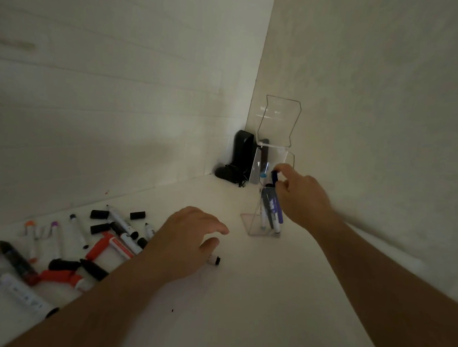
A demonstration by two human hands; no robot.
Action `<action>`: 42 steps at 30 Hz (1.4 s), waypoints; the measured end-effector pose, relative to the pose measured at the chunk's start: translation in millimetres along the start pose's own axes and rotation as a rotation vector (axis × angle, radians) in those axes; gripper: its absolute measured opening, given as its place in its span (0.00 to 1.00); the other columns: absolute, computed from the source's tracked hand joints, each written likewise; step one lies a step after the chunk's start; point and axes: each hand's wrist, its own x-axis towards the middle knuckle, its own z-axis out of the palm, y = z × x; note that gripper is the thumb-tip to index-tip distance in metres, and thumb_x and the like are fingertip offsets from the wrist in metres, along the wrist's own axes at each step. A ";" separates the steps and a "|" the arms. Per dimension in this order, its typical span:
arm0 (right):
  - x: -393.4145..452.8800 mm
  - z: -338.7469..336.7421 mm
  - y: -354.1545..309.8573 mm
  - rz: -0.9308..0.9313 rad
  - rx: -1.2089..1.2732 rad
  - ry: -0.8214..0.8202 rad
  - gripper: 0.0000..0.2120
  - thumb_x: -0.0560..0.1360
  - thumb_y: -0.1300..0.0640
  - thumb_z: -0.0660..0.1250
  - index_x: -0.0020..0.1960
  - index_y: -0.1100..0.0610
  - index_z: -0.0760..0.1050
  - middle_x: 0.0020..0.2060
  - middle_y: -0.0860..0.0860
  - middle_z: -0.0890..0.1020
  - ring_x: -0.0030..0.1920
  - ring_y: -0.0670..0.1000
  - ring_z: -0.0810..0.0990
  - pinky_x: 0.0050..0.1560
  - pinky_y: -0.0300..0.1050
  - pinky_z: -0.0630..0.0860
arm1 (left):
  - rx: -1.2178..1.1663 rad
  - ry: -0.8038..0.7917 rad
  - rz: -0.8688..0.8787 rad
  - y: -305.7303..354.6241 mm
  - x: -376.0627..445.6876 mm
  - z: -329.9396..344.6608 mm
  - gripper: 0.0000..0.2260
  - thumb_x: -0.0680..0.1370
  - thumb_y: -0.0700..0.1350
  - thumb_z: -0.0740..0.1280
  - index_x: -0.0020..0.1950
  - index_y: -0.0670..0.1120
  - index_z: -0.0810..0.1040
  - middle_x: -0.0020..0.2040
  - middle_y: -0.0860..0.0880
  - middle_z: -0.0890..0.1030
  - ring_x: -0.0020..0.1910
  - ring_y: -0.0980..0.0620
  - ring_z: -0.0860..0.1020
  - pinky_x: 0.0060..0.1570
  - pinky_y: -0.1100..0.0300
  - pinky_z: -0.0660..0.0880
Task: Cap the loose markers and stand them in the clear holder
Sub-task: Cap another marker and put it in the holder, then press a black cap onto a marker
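Observation:
The clear holder [249, 223] stands near the corner of the white table, with a few markers upright inside it. My right hand [300, 196] pinches the dark blue cap end of a blue marker [275, 176] that stands in the holder. My left hand [189, 240] hovers low over the table, fingers spread, above a white marker with a black tip [214, 260]; whether it touches that marker is unclear. Several loose markers and caps [120, 228] lie scattered at the left, in black, red, orange and purple.
A black device with a cable [239, 158] sits in the corner behind the holder. A clear acrylic stand [278, 120] rises just behind the holder. Walls close in at the back and the right. Bare white table [255, 295] lies between my arms.

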 end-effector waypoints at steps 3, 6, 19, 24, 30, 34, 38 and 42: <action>-2.6 2.6 3.4 -0.002 -0.042 -0.065 0.19 0.84 0.53 0.48 0.68 0.42 0.72 0.45 0.52 0.84 0.39 0.53 0.80 0.42 0.52 0.81 | -0.006 0.002 -0.010 -0.7 -0.3 0.3 0.11 0.77 0.51 0.64 0.57 0.60 0.81 0.53 0.63 0.82 0.52 0.59 0.74 0.57 0.54 0.73; -3.4 2.1 4.6 -0.035 -0.087 -0.099 0.19 0.84 0.57 0.50 0.65 0.47 0.77 0.52 0.51 0.85 0.48 0.54 0.80 0.52 0.53 0.80 | 0.000 0.001 -0.020 -1.8 -0.1 0.1 0.11 0.77 0.52 0.64 0.57 0.59 0.82 0.54 0.62 0.82 0.54 0.59 0.75 0.58 0.53 0.73; -35.2 38.6 -99.0 -0.344 0.321 -0.425 0.14 0.77 0.41 0.67 0.61 0.41 0.76 0.48 0.40 0.77 0.45 0.41 0.75 0.47 0.41 0.74 | 0.232 0.164 -0.640 -56.3 -8.4 -60.3 0.26 0.74 0.31 0.61 0.62 0.59 0.81 0.60 0.53 0.82 0.62 0.45 0.74 0.59 0.47 0.75; -32.6 63.3 -108.9 -0.253 0.258 -0.759 0.21 0.68 0.34 0.70 0.55 0.44 0.73 0.47 0.45 0.78 0.44 0.46 0.79 0.44 0.45 0.79 | 0.251 0.128 -0.709 -62.0 -14.2 -70.6 0.28 0.72 0.32 0.61 0.63 0.59 0.79 0.61 0.54 0.82 0.63 0.45 0.72 0.61 0.49 0.73; -17.2 95.4 -104.7 -0.298 0.327 -0.741 0.12 0.73 0.38 0.68 0.48 0.46 0.77 0.46 0.47 0.80 0.43 0.48 0.81 0.36 0.44 0.79 | 0.392 0.045 -0.777 -78.3 -9.0 -75.1 0.17 0.81 0.42 0.62 0.65 0.60 0.79 0.64 0.54 0.80 0.66 0.44 0.70 0.65 0.48 0.71; -19.8 103.6 -85.2 -0.211 0.451 -0.559 0.08 0.75 0.41 0.67 0.46 0.44 0.75 0.43 0.43 0.78 0.41 0.44 0.77 0.36 0.41 0.73 | 0.431 -0.171 -0.808 -89.4 10.2 -68.1 0.15 0.81 0.50 0.63 0.66 0.61 0.78 0.67 0.52 0.79 0.67 0.44 0.72 0.66 0.45 0.70; -21.4 112.0 -82.8 -0.106 0.613 -0.434 0.10 0.76 0.39 0.64 0.45 0.45 0.76 0.40 0.44 0.81 0.39 0.46 0.79 0.36 0.44 0.75 | 0.521 -0.386 -0.785 -90.5 22.6 -66.0 0.13 0.77 0.54 0.66 0.61 0.63 0.80 0.61 0.55 0.81 0.61 0.48 0.77 0.63 0.47 0.72; -22.5 115.3 -83.8 -0.088 0.690 -0.409 0.09 0.76 0.40 0.64 0.46 0.45 0.75 0.38 0.46 0.81 0.38 0.48 0.80 0.38 0.47 0.78 | 0.469 -0.215 -0.706 -86.8 17.3 -63.7 0.11 0.80 0.48 0.66 0.60 0.61 0.81 0.59 0.53 0.82 0.56 0.49 0.79 0.58 0.52 0.74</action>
